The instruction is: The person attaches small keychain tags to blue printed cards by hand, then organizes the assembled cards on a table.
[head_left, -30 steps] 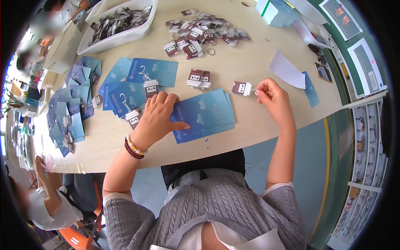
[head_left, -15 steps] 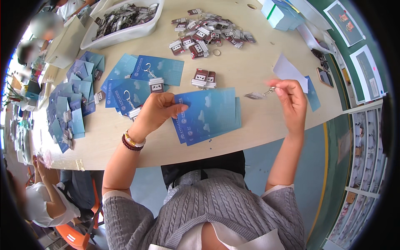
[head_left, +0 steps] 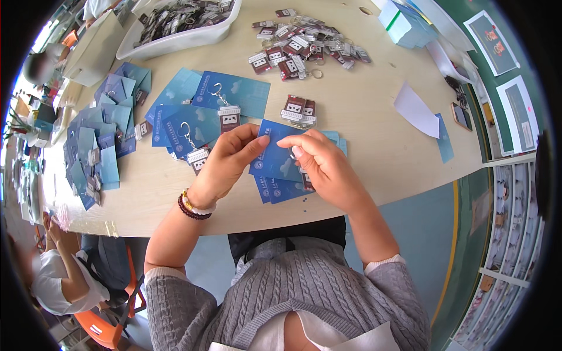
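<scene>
Beige counter (head_left: 374, 99): keychain pile (head_left: 298, 47) at far middle, white tub (head_left: 187, 45) of more keychains far left; fanned cards (head_left: 249, 99) left, white paper (head_left: 414, 111) and phone (head_left: 461, 116) right.
Left hand (head_left: 231, 158): pinches blue card (head_left: 275, 164).
Right hand (head_left: 325, 167): closed on ring of keychain (head_left: 305, 178), partly hidden; both hands near each other.
Card and keychain spot: above card stack (head_left: 287, 190), near front edge.
Floor (head_left: 410, 257): blue-grey, yellow stripe (head_left: 453, 251) right.
Right side: shelving (head_left: 506, 205), pinned sheets (head_left: 490, 42) on green.
Left side: seated person (head_left: 61, 281), white top, orange chair (head_left: 99, 330).
</scene>
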### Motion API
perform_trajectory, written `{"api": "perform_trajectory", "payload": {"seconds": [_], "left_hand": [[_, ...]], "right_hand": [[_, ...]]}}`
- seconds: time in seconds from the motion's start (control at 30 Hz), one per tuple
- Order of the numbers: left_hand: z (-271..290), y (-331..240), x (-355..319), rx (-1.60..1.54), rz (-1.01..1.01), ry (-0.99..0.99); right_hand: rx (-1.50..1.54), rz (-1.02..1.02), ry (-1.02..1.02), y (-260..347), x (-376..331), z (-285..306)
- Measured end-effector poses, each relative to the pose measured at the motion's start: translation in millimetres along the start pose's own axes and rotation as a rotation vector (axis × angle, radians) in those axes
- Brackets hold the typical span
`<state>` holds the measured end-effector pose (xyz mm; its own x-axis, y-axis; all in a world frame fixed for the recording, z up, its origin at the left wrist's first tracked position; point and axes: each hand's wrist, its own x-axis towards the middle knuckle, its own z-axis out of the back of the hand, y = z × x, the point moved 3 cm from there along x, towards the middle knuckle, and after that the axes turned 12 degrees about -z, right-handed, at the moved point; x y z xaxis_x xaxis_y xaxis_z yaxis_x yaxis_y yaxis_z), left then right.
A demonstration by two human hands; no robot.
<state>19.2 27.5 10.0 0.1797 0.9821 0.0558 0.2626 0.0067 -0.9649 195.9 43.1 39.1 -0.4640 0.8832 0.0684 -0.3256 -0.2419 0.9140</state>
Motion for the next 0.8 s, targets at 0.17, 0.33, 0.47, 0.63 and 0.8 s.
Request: {"api": "perform_trajectory", "payload": {"seconds": [0.17,0.33,0.47,0.63,0.8], "left_hand": [[0.2,3.5,-2.1,-0.148,0.064,-0.029],[-7.0,2.4,-5.1,-0.209,0.094,0.006],[-4.8,6.5,-7.3,-0.186,0.065,0.048],[-11.5,4.4,-6.6,-0.25,0.094,-0.028],[-1.4,12.5,-5.4,-0.228,0.123,-0.009]], "right_hand": [[0.314,-0.256,0.055,0.0,-0.5,-10.5],[0.346,-0.318,0.028,-4.3,4.2,-13.9],[0.121,-0.38,-0.002,5.1,5.4,-19.8],[-0.307,0.037,-0.261,6.5,1.8,-26.7],[-0.603,0.106,-0.355,9.1,-6.1,-29.7]]}}
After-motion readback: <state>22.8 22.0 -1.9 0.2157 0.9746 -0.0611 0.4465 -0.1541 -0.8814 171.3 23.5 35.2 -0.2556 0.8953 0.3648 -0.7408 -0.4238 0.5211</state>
